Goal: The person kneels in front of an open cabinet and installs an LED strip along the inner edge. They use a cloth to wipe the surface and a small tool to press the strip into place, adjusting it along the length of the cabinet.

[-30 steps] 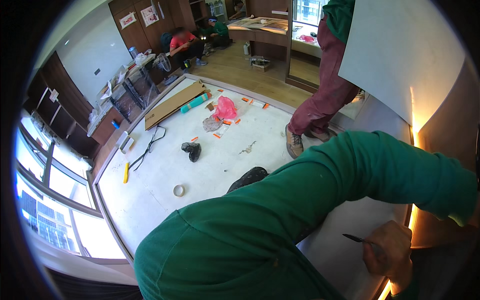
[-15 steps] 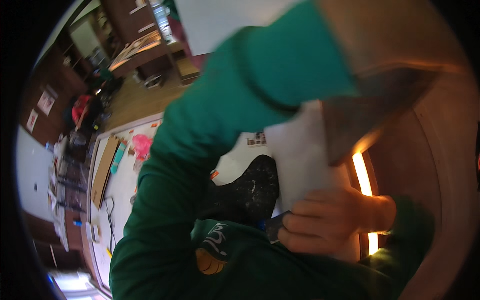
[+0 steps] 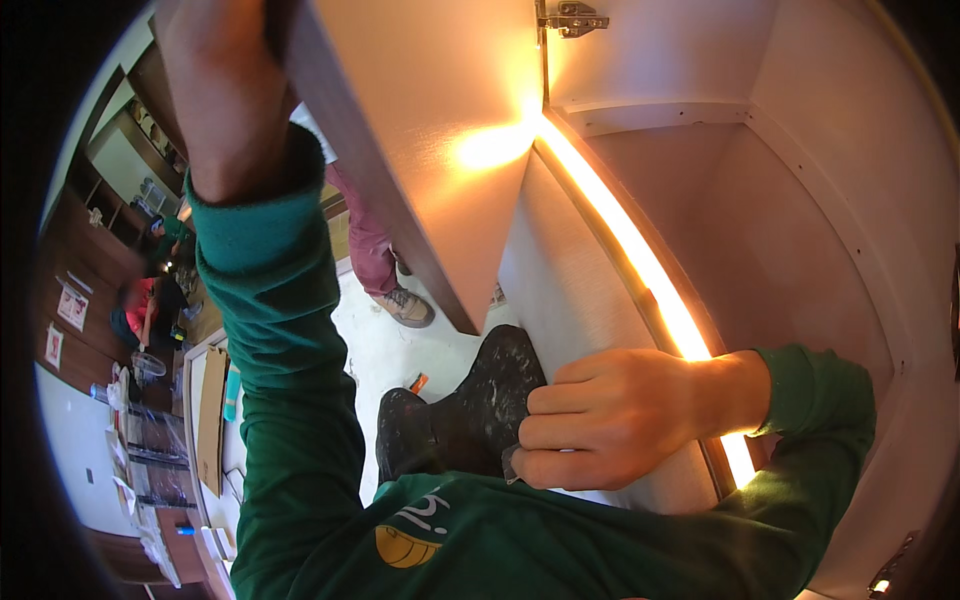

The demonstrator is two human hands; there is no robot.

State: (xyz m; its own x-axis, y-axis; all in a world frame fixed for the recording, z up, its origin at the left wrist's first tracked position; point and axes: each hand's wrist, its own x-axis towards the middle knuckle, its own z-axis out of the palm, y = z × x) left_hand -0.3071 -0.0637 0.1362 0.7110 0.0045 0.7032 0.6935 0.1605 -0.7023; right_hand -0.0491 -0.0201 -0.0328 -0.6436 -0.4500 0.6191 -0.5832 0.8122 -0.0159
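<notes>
Door (image 3: pixel 430 130) open, right hand (image 3: pixel 615 420) curled round a small dark thing (image 3: pixel 511 466)

The small dark thing is in the right hand, in front of the belly. The fingers (image 3: pixel 558 432) are curled tight around it. Only a bit peeks out at the low left side of the fist, pointing left; the rest is hidden, so I cannot tell which way its long side runs. The door slants: its long brown edge runs from top left down to the right, and its corner points at the person's dark leg (image 3: pixel 500 385). Its pale side has a yellow glow. The left hand (image 3: pixel 215 30) is up high by the door, cut off by the top of the view; I cannot tell if its fingers are open or closed. 1 bright light strip (image 3: pixel 640 260) runs along the cabinet (image 3: pixel 720 210) and under the right wrist.
</notes>
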